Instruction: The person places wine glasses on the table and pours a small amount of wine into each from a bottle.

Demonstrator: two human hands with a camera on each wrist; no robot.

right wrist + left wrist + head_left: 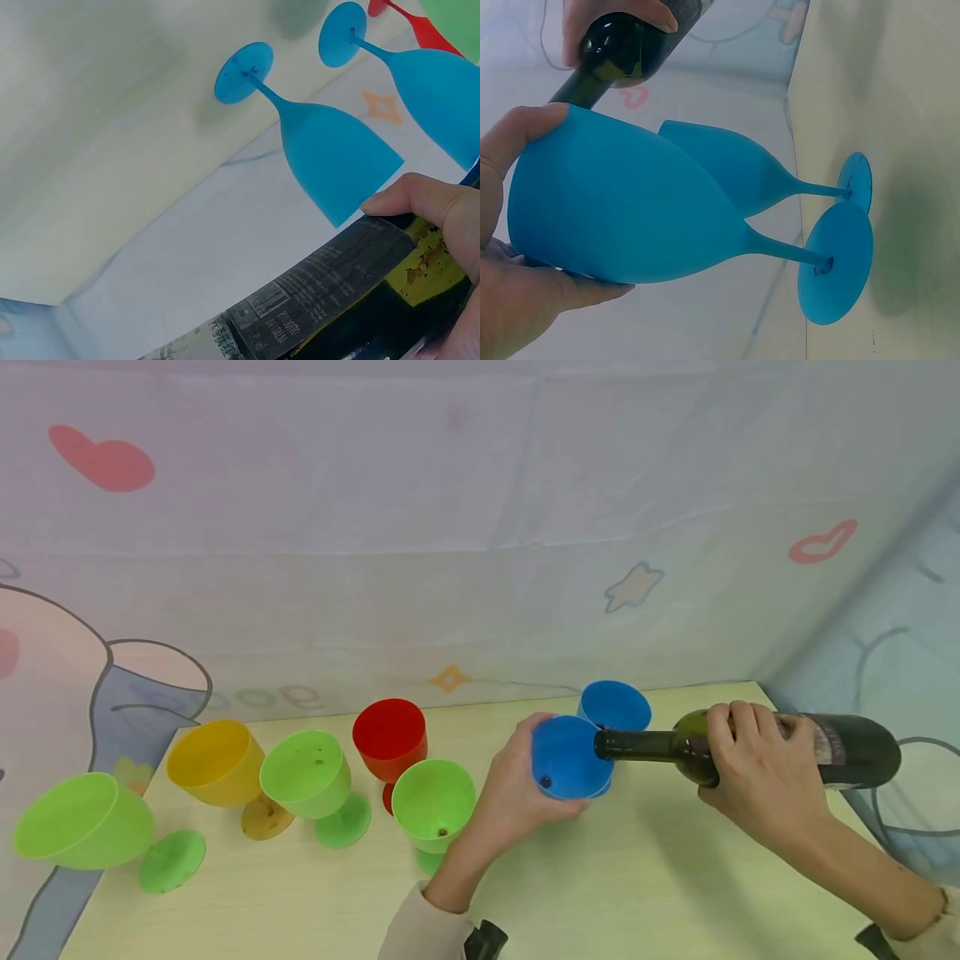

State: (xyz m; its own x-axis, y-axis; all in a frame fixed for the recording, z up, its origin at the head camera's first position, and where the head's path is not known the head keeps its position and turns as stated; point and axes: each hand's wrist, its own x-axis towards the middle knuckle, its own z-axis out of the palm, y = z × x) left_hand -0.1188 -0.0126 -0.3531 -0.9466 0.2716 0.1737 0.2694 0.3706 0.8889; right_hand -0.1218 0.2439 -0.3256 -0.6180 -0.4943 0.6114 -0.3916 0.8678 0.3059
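Observation:
My left hand (521,781) grips the bowl of a blue goblet (622,202), thumb near the rim on one side and fingers round the other. The goblet stands on its foot on the table, and a small dark spot shows inside it in the head view. My right hand (768,772) holds a dark green wine bottle (352,300) lying nearly level, its neck reaching over the blue goblet's rim. I cannot see liquid leaving the mouth. Just behind stands a second blue goblet (330,157), untouched.
Left of my hands stand a red goblet (390,735), a yellow goblet (217,764) and several green goblets (435,802), some with dark spots inside. The leftmost green goblet (82,822) leans out past the table (300,910) edge in view. A printed cloth (450,527) hangs behind.

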